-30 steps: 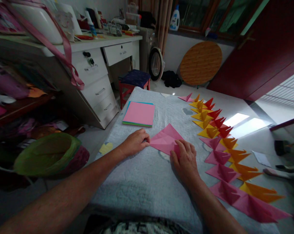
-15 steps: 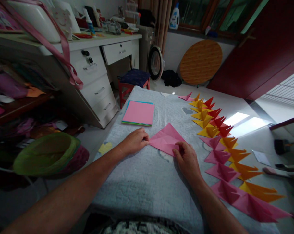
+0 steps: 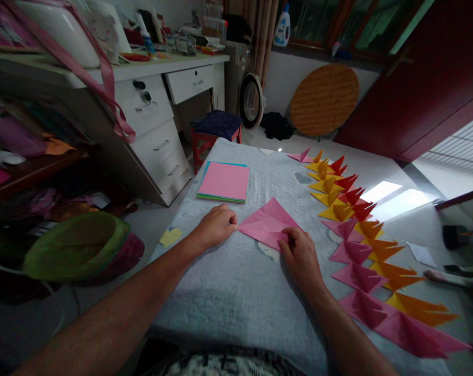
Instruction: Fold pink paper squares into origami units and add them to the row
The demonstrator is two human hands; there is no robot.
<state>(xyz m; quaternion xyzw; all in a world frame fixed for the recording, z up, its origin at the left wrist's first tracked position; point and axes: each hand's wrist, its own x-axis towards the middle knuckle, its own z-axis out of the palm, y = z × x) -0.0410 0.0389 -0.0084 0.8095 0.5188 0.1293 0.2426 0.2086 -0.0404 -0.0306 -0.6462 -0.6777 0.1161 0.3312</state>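
Observation:
A creased sheet of pink origami paper (image 3: pixel 265 218), folded into a pointed shape, lies on the cloth-covered table in front of me. My left hand (image 3: pixel 220 224) is closed at its left corner, thumb and fingers pinched together at the tip. With fingers curled, my right hand (image 3: pixel 299 249) pinches the paper's lower right edge; the right corner is partly behind that hand. Beyond my left hand sits a stack of square paper (image 3: pixel 224 181), pink on top with blue and green edges showing beneath.
Rows of folded paper pieces in pink (image 3: pixel 359 277), yellow (image 3: pixel 327 192), orange (image 3: pixel 395 272) and red (image 3: pixel 352 196) line the table's right side. A bin with a green liner (image 3: pixel 75 245) stands on the floor at left. Past the table are a stool (image 3: pixel 216 125) and a drawer desk (image 3: pixel 146 112).
My left hand has shifted very slightly left at the paper's corner. My right hand and the paper stay nearly where they were; the view has moved a little.

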